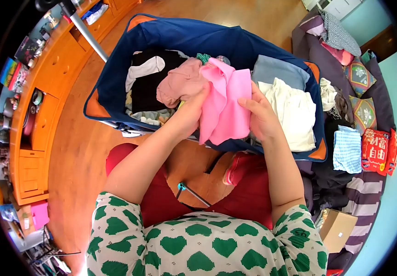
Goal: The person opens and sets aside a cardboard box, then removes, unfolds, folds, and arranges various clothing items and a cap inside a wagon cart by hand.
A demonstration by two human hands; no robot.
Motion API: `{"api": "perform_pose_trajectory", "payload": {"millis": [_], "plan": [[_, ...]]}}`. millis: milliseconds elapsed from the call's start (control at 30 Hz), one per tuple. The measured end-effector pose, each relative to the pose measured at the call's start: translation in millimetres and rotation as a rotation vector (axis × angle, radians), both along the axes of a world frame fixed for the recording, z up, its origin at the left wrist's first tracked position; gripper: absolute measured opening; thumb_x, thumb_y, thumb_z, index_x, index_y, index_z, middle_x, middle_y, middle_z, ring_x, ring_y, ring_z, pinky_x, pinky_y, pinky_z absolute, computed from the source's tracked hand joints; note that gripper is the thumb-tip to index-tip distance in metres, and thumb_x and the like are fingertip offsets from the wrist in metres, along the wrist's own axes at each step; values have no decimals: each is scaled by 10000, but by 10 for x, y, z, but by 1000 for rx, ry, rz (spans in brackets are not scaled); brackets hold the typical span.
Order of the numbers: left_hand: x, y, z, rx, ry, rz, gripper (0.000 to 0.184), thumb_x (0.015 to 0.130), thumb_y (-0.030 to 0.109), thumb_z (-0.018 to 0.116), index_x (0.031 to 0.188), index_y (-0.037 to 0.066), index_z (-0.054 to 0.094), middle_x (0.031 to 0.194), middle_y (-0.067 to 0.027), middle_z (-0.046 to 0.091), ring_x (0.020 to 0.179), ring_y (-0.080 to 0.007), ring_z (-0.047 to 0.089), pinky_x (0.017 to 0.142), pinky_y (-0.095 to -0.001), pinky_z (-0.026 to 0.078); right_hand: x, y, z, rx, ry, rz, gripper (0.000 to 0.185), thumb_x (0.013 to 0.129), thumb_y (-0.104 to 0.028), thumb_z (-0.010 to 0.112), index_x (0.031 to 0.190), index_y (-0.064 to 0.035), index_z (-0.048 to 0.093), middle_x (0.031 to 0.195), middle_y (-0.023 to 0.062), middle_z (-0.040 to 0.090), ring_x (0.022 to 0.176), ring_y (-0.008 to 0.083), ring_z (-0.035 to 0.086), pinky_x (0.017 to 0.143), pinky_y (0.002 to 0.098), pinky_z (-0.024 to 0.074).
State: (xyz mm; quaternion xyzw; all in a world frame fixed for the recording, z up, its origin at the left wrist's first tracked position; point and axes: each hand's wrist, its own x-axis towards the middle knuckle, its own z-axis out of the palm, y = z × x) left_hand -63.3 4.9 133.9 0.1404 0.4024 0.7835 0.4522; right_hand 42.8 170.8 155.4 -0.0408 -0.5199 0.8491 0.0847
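A bright pink piece of clothing hangs between my two hands, above the blue fabric cart. My left hand grips its left side, fingers partly hidden behind the cloth. At its right edge, my right hand pinches the fabric with the thumb on top. Just beyond my left hand lies a dusty-pink garment on a loose heap with a black garment and a white sock-like piece. Folded cream trousers and a folded grey-blue cloth lie in the cart's right part.
At right, a grey sofa holds cushions, a folded blue checked cloth, a red cushion with characters and a cardboard box. Orange wooden cabinets line the left. A tripod leg stands between my knees.
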Motion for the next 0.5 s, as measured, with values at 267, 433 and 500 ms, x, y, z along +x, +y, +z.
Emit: {"api": "perform_pose_trajectory", "payload": {"millis": [267, 433, 500], "plan": [[-219, 92, -303, 115, -65, -74, 632, 1032, 483, 522, 1468, 36, 425, 1446, -121, 525, 1332, -233, 515, 1124, -406, 406, 69, 220, -145, -22, -135, 120, 719, 836, -16, 597, 1525, -23, 388, 1364, 95, 593, 1219, 185, 597, 1036, 317, 477], [-251, -7, -193, 5, -47, -9, 534, 967, 284, 681, 1398, 37, 487, 1361, -106, 583, 1263, -225, 557, 1092, -406, 429, 89, 124, -54, -34, -202, 146, 583, 903, -40, 634, 1463, -19, 472, 1304, 82, 631, 1145, 165, 630, 989, 301, 501], [-283, -52, -198, -38, -112, 70, 505, 961, 189, 657, 1410, 42, 477, 1335, -106, 605, 1249, -254, 570, 1108, -427, 420, 57, 88, -64, -64, -226, 138, 548, 918, -73, 628, 1445, -19, 487, 1306, 91, 631, 1152, 177, 630, 995, 314, 502]]}}
